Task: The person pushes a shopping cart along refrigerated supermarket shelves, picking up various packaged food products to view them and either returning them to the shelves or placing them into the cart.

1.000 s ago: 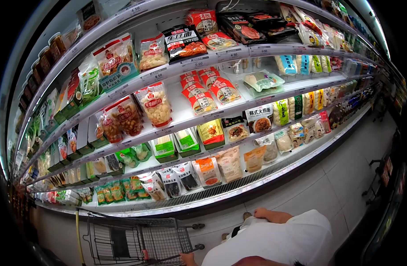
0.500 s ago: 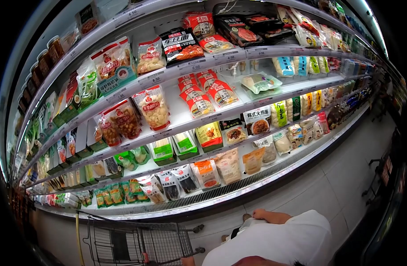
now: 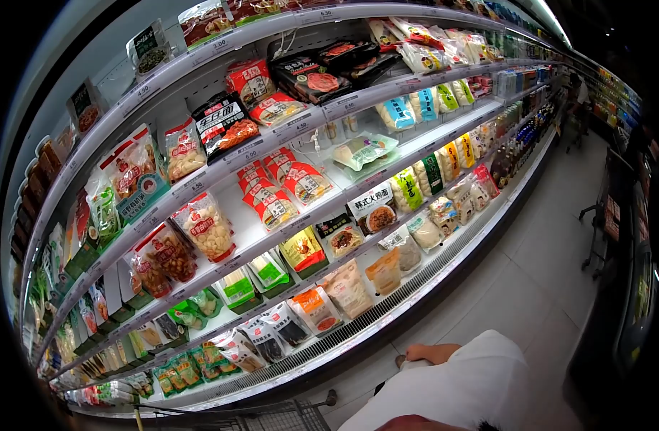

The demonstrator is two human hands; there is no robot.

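Observation:
My right hand (image 3: 416, 353) hangs at the front of my white shirt (image 3: 444, 391), above the floor by the shelf's base. It looks small from here, and its fingers are too unclear to show whether they hold anything. My left hand is out of view. Only the top edge of a wire shopping cart (image 3: 283, 416) shows at the bottom. Nearest on the lowest shelf are an orange-and-white pouch (image 3: 316, 310), a beige pouch (image 3: 348, 289) and an orange-brown pouch (image 3: 383, 271). My right hand is apart from all of them.
A long chilled shelf unit (image 3: 394, 302) curves across the view, with packed noodles and bagged foods on several levels. Tiled floor (image 3: 516, 280) runs along its base. At the right stand another cart (image 3: 599, 223) and a dark display case (image 3: 634, 287). People are far down the aisle.
My view has swung right, so the shelf goods have shifted left and more of the aisle shows. The cart has dropped mostly out of frame, along with the left hand at its handle.

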